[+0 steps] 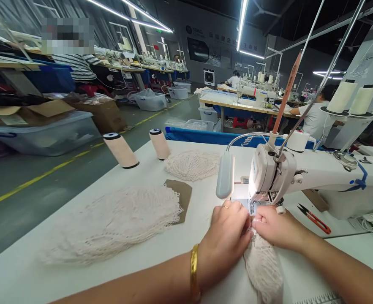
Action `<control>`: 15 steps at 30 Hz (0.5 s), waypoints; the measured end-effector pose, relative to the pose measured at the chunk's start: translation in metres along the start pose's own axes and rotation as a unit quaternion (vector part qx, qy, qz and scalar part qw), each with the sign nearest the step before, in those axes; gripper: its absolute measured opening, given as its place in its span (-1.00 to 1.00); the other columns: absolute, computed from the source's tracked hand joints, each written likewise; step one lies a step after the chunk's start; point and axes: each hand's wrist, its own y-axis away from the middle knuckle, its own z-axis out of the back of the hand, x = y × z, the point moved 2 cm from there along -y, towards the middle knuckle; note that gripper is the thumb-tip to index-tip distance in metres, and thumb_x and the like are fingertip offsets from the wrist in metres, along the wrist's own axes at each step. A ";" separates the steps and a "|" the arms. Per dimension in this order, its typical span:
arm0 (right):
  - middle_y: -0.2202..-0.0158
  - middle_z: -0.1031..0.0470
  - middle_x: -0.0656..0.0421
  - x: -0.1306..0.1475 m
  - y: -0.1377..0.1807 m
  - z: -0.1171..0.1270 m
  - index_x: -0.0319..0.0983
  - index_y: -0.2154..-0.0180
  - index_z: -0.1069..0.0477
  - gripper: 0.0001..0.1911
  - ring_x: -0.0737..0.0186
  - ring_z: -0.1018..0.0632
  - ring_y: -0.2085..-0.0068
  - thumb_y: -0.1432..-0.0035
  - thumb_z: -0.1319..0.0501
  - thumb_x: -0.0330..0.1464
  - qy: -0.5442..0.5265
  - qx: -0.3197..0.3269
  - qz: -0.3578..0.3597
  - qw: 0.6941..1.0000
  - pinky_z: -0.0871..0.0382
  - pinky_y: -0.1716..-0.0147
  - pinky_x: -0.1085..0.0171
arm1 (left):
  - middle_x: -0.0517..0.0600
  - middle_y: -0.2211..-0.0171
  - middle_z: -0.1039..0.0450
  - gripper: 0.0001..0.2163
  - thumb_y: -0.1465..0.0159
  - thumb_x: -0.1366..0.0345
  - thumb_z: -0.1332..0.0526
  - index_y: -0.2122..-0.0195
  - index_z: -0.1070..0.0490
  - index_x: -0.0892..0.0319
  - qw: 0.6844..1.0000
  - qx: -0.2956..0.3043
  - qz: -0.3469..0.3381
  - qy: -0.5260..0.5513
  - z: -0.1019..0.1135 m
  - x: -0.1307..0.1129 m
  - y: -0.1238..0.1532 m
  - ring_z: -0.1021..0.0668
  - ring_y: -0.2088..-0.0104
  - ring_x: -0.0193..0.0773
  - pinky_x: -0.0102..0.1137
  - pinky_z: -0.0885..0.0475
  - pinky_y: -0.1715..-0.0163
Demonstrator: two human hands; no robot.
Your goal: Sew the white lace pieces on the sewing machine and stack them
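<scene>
My left hand (pixel 230 228) and my right hand (pixel 273 226) are close together just in front of the needle of a white sewing machine (pixel 268 169). Both have their fingers closed on a piece of cream lace fabric (pixel 264 270), which hangs down toward me between my wrists. The edge under the presser foot is mostly hidden by my fingers. To the left lies a large stack of cream lace pieces (pixel 116 219) over a brown card (pixel 184 200). A smaller lace pile (pixel 192 164) sits farther back. The machine's lamp (pixel 225 175) hangs left of the needle.
Two peach thread cones (pixel 121 150) (pixel 159 145) stand at the table's far left edge. Red-handled thread snips (pixel 314 218) lie right of my right hand. A ruler (pixel 319 298) shows at the bottom. Co-workers sit at other machines beyond; plastic bins (pixel 47 131) line the floor.
</scene>
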 end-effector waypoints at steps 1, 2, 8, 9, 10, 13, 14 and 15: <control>0.60 -0.23 0.33 0.001 -0.001 -0.001 -0.15 0.55 -0.13 -0.66 0.32 -0.24 0.55 -0.12 -0.24 -0.51 0.008 0.002 -0.004 1.000 0.04 0.58 0.36 | 0.01 0.26 -0.45 -0.89 -0.24 0.51 -0.26 0.34 -0.41 0.16 1.000 -0.013 -0.025 -0.007 0.002 -0.001 0.001 -0.41 0.23 -0.12 -0.25 -0.28 0.22; 0.61 -0.21 0.34 0.001 -0.002 -0.002 -0.15 0.56 -0.11 -0.64 0.32 -0.23 0.56 -0.11 -0.24 -0.51 0.015 0.003 -0.006 1.000 0.05 0.58 0.35 | 0.00 0.26 -0.46 -0.87 -0.26 0.53 -0.24 0.35 -0.41 0.15 0.998 -0.028 -0.061 -0.014 0.003 -0.001 0.001 -0.41 0.24 -0.14 -0.26 -0.27 0.22; 0.56 -0.29 0.32 -0.003 0.002 0.000 -0.14 0.51 -0.13 -0.65 0.29 -0.32 0.52 -0.24 -0.25 -0.42 0.053 -0.019 -0.005 0.998 -0.02 0.52 0.33 | -0.08 0.38 -0.49 -0.75 -0.42 0.53 -0.20 0.42 -0.41 0.16 0.981 -0.028 -0.189 -0.016 0.001 0.004 0.005 -0.38 0.35 -0.23 -0.27 -0.25 0.25; 0.54 -0.33 0.31 -0.006 0.006 0.000 -0.13 0.48 -0.18 -0.68 0.27 -0.35 0.50 -0.27 -0.25 -0.40 0.063 -0.028 0.002 0.998 -0.04 0.51 0.32 | -0.08 0.37 -0.51 -0.76 -0.43 0.50 -0.23 0.40 -0.42 0.15 0.982 -0.021 -0.187 -0.015 0.001 0.005 0.005 -0.40 0.34 -0.23 -0.27 -0.25 0.24; 0.53 -0.37 0.29 -0.008 0.010 0.001 -0.13 0.45 -0.22 -0.71 0.25 -0.38 0.49 -0.29 -0.25 -0.38 0.078 -0.040 0.016 0.996 -0.06 0.50 0.31 | -0.09 0.36 -0.52 -0.78 -0.43 0.48 -0.26 0.40 -0.43 0.15 0.983 -0.016 -0.184 -0.015 0.001 0.005 0.005 -0.41 0.33 -0.22 -0.26 -0.25 0.24; 0.42 -0.50 0.19 -0.012 0.027 0.000 -0.12 0.32 -0.35 -0.85 0.15 -0.47 0.43 -0.37 -0.20 -0.37 0.150 -0.099 0.108 0.978 -0.15 0.46 0.26 | -0.09 0.36 -0.52 -0.78 -0.41 0.48 -0.29 0.40 -0.42 0.15 0.985 -0.020 -0.170 -0.017 0.002 0.005 0.005 -0.42 0.33 -0.22 -0.26 -0.24 0.24; 0.34 -0.54 0.14 -0.012 0.033 -0.002 -0.13 0.27 -0.39 -0.88 0.10 -0.51 0.37 -0.40 -0.17 -0.38 0.165 -0.116 0.149 0.968 -0.21 0.42 0.23 | -0.09 0.37 -0.52 -0.77 -0.41 0.50 -0.28 0.41 -0.41 0.15 0.985 -0.026 -0.168 -0.019 0.002 0.004 0.005 -0.41 0.34 -0.22 -0.27 -0.23 0.25; 0.26 -0.57 0.10 -0.012 0.037 -0.005 -0.13 0.21 -0.42 -0.88 0.06 -0.55 0.30 -0.42 -0.14 -0.40 0.171 -0.127 0.188 0.959 -0.28 0.35 0.19 | -0.09 0.37 -0.52 -0.77 -0.40 0.51 -0.28 0.41 -0.41 0.15 0.985 -0.033 -0.167 -0.021 0.001 0.004 0.006 -0.40 0.34 -0.21 -0.27 -0.22 0.26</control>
